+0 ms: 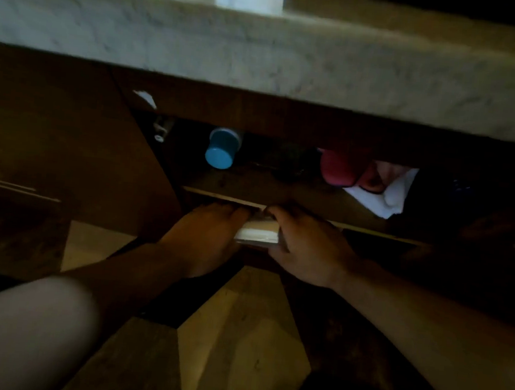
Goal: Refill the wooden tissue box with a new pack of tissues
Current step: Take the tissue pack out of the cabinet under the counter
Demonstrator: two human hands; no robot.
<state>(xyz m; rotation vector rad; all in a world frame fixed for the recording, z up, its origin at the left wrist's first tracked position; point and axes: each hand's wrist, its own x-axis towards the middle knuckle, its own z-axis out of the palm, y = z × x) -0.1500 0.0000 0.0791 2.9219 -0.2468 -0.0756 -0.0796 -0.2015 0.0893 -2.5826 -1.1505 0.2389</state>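
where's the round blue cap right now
In the head view, the round blue plastic cap sits left of centre in the dark open cabinet under the pale marble countertop, above the left hand.

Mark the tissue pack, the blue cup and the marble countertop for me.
tissue pack (pixel 257 234): head view, its pale front edge between the hands.
blue cup (pixel 221 153): head view, its side, lying in the cabinet.
marble countertop (pixel 263 50): head view, its front edge.

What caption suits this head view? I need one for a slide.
Both hands, left hand and right hand, grip a white tissue pack at the cabinet shelf.
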